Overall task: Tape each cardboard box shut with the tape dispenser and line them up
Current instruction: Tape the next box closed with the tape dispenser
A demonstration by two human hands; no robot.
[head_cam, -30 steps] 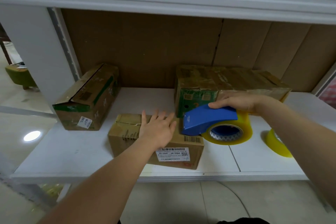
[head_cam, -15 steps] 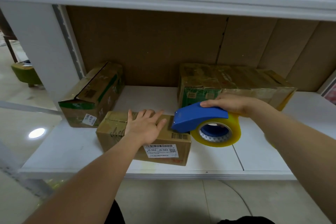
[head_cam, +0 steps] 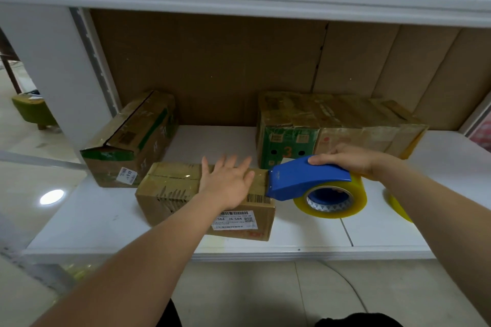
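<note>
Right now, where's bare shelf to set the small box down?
Bare shelf lies between the left box and the taped row, and along the front left edge. Crowded right of the small box: tape dispenser, spare roll.

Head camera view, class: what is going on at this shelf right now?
A person is taping a small cardboard box at the front of a white shelf. The left hand lies flat on the box top, steadying it. The right hand grips a blue tape dispenser with its front edge at the box's right end. A box with an open seam sits behind on the left, taped boxes behind on the right.
</note>
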